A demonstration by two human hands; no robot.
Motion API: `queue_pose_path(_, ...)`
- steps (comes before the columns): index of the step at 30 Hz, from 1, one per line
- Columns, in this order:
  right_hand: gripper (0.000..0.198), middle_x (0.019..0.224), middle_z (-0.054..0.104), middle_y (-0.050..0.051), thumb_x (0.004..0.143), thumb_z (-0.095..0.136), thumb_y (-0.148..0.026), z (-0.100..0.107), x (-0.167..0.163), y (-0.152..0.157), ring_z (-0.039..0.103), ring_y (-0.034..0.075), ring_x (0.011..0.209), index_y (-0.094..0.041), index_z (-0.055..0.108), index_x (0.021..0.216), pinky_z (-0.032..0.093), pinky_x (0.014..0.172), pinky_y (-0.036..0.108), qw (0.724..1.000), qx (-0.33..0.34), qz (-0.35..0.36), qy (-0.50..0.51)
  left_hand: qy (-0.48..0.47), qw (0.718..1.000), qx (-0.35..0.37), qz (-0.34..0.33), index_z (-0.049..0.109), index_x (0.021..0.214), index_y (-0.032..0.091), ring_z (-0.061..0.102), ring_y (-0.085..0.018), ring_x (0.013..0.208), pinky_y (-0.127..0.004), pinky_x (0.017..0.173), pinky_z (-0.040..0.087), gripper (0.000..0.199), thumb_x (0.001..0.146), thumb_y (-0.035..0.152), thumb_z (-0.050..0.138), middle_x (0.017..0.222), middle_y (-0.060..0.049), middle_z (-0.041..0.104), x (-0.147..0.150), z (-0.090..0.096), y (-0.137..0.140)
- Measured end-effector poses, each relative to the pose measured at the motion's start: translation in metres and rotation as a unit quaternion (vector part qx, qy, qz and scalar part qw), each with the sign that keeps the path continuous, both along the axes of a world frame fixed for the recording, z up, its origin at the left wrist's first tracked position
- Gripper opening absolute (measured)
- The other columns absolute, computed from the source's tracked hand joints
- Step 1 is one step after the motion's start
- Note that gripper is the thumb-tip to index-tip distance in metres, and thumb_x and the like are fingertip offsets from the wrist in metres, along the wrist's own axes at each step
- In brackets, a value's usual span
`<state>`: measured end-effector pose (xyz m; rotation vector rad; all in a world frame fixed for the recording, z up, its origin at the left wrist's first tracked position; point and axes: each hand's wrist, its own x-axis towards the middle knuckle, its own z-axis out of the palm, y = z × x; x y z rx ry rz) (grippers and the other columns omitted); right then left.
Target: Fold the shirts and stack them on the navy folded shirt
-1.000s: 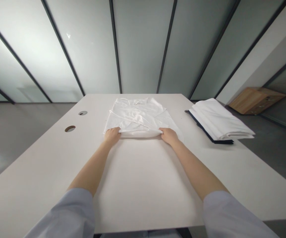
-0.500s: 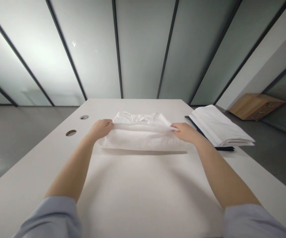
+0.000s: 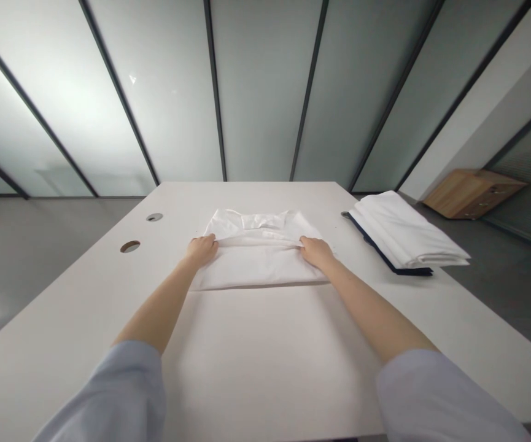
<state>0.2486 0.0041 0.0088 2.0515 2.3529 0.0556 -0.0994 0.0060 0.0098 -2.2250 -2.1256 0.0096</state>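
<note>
A folded white shirt (image 3: pixel 258 267) lies across the middle of the table, with its shinier collar area (image 3: pixel 263 221) on the far side. A turned-over edge runs across it from side to side. My left hand (image 3: pixel 203 250) is closed on the left end of this edge, its fingertips curled out of sight against the fabric. At the right end, my right hand (image 3: pixel 317 252) pinches the same edge. Both hands rest low, close to the tabletop.
On the table's right side, a folded white cloth (image 3: pixel 407 230) lies over a dark blue one (image 3: pixel 385 261) and overhangs the edge. Two round holes, one a cable hole (image 3: pixel 130 246), are at the left of the white table (image 3: pixel 265 362). A wooden cabinet (image 3: pixel 472 193) stands beyond.
Both hands have come closer together and lower, with the shirt's edge held between them. The front part of the shirt now lies flatter on the table, slightly nearer to me.
</note>
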Motion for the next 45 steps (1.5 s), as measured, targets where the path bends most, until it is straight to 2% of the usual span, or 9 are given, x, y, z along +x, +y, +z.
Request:
queue_pose_path(5, 0.026, 0.101, 0.071, 0.014, 0.089, 0.041, -0.020, 0.003, 0.003, -0.051, 0.066, 0.026, 0.093, -0.017, 0.062, 0.104, 0.043, 0.074, 0.031, 0.999, 0.004, 0.040, -0.025, 0.011, 0.997, -0.073, -0.022, 0.067, 0.101, 0.018, 0.063, -0.026, 0.107, -0.038, 0.089, 0.047, 0.043, 0.091, 0.033, 0.027, 0.114, -0.014, 0.068, -0.004, 0.021, -0.027)
queue_pose_path(10, 0.023, 0.094, 0.072, 0.010, 0.087, 0.045, -0.022, 0.020, 0.015, -0.083, 0.066, 0.022, 0.085, -0.021, 0.065, 0.098, 0.040, 0.067, 0.027, 0.998, -0.048, 0.049, -0.014, -0.008, 0.977, -0.156, -0.145, 0.068, 0.101, 0.022, 0.059, -0.022, 0.113, -0.034, 0.100, 0.041, 0.037, 0.089, 0.032, 0.034, 0.120, -0.007, 0.067, -0.022, 0.040, -0.045)
queue_pose_path(13, 0.024, 0.094, 0.072, 0.006, 0.086, 0.047, -0.023, 0.036, 0.025, -0.076, 0.065, 0.020, 0.082, -0.024, 0.067, 0.098, 0.037, 0.063, 0.025, 0.999, -0.035, 0.030, 0.030, -0.038, 0.979, -0.133, -0.152, 0.066, 0.107, 0.021, 0.057, -0.021, 0.116, -0.032, 0.101, 0.040, 0.039, 0.089, 0.034, 0.033, 0.123, -0.007, 0.065, -0.027, 0.056, -0.039)
queue_pose_path(19, 0.028, 0.098, 0.073, 0.006, 0.086, 0.048, -0.026, 0.056, 0.035, -0.022, 0.063, 0.020, 0.085, -0.023, 0.070, 0.103, 0.038, 0.064, 0.024, 0.996, 0.034, 0.007, 0.079, -0.009, 0.998, -0.029, -0.061, 0.061, 0.113, 0.020, 0.061, -0.025, 0.108, -0.034, 0.088, 0.046, 0.041, 0.090, 0.033, 0.030, 0.116, -0.010, 0.067, -0.014, 0.074, 0.001)
queue_pose_path(30, 0.029, 0.108, 0.070, 0.010, 0.088, 0.047, -0.029, 0.046, 0.039, 0.057, 0.062, 0.023, 0.098, -0.022, 0.070, 0.105, 0.043, 0.074, 0.029, 0.998, 0.037, -0.041, 0.026, -0.003, 1.000, -0.014, 0.002, 0.061, 0.116, 0.020, 0.059, -0.028, 0.112, -0.041, 0.095, 0.040, 0.038, 0.089, 0.035, 0.038, 0.117, -0.012, 0.066, -0.004, 0.041, 0.057)
queue_pose_path(36, 0.041, 0.117, 0.064, 0.017, 0.090, 0.041, -0.025, 0.030, 0.042, 0.063, 0.056, 0.029, 0.109, -0.014, 0.057, 0.126, 0.039, 0.091, 0.041, 0.966, 0.190, -0.157, 0.079, -0.130, 0.954, 0.221, 0.157, 0.053, 0.126, 0.019, 0.049, -0.029, 0.121, -0.043, 0.097, 0.039, 0.042, 0.091, 0.029, 0.033, 0.129, -0.015, 0.056, -0.003, 0.029, 0.057)
queue_pose_path(39, 0.043, 0.128, 0.058, 0.017, 0.091, 0.038, -0.026, 0.021, 0.016, 0.052, 0.050, 0.030, 0.118, -0.014, 0.055, 0.128, 0.034, 0.099, 0.045, 0.972, 0.195, -0.079, 0.100, -0.148, 0.964, 0.211, 0.071, 0.053, 0.126, 0.019, 0.048, -0.027, 0.121, -0.041, 0.099, 0.040, 0.040, 0.090, 0.030, 0.038, 0.128, -0.013, 0.056, 0.022, 0.021, 0.048)
queue_pose_path(42, 0.045, 0.137, 0.052, 0.012, 0.094, 0.035, -0.035, 0.008, -0.021, 0.038, 0.042, 0.028, 0.127, -0.021, 0.053, 0.132, 0.029, 0.106, 0.045, 0.991, 0.092, 0.017, 0.095, -0.124, 0.984, 0.103, -0.074, 0.054, 0.127, 0.022, 0.048, -0.025, 0.122, -0.040, 0.103, 0.038, 0.041, 0.091, 0.038, 0.039, 0.131, -0.010, 0.056, 0.057, 0.007, 0.038)
queue_pose_path(45, 0.059, 0.152, 0.034, 0.011, 0.093, 0.031, -0.054, -0.008, -0.043, 0.030, 0.026, 0.034, 0.138, -0.024, 0.039, 0.144, 0.019, 0.109, 0.057, 0.997, 0.005, -0.004, 0.078, -0.086, 0.990, -0.002, -0.115, 0.041, 0.141, 0.026, 0.035, -0.029, 0.136, -0.051, 0.109, 0.030, 0.059, 0.090, 0.054, 0.036, 0.150, -0.010, 0.039, 0.078, -0.009, 0.030)
